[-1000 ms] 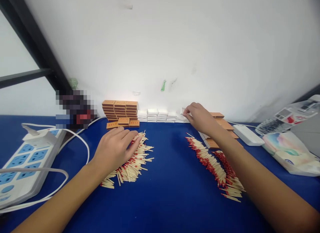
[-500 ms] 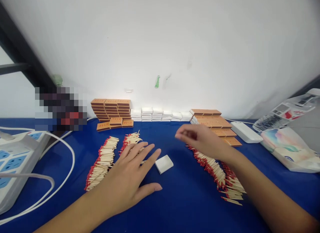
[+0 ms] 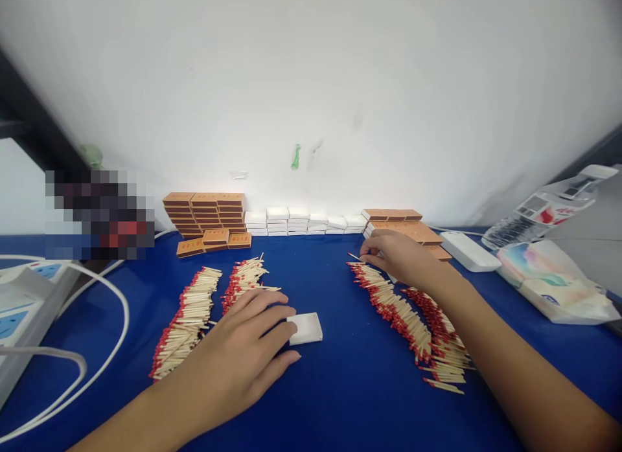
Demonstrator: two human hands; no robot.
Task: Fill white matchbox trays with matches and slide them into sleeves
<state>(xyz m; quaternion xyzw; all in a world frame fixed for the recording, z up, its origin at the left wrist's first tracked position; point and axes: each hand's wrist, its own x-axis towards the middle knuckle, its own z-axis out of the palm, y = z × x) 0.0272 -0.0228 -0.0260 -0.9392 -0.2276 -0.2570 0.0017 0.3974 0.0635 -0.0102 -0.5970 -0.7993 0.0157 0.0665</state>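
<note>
Fingers, left hand (image 3: 240, 345): a little apart, loosely curved. Index tip overlaps the left end of the white tray (image 3: 308, 329); reads as light contact, no clamp. Thumb off to the near side, clear of it.
Fingers, right hand (image 3: 403, 259): thumb and index close together at the plain end of one match (image 3: 353, 255); can't tell if they're pinched on it.
Tray position: flat on the blue tabletop (image 3: 335, 394), near middle, between the left and right match piles.
Tray handling: should be very light, thin card, probably slides easily. Walls would likely crush or bow under a hard squeeze.
Tray grip: best bet is a soft pinch across the two long walls; one fingertip on an end should hold it down.
Tray look: plain white, shallow, rectangular, open side up, low rim, long side roughly left-right.
Match handling: likely stiff, light, snaps if bent; take it mid-stick or at the plain end, off the head.
Match look: pale stick, red head pointing left, at the far end of the right match pile (image 3: 391, 303).
Far side: white stacks (image 3: 297, 222) along the wall, orange-brown matchboxes (image 3: 204, 212) to their left, more to their right.
</note>
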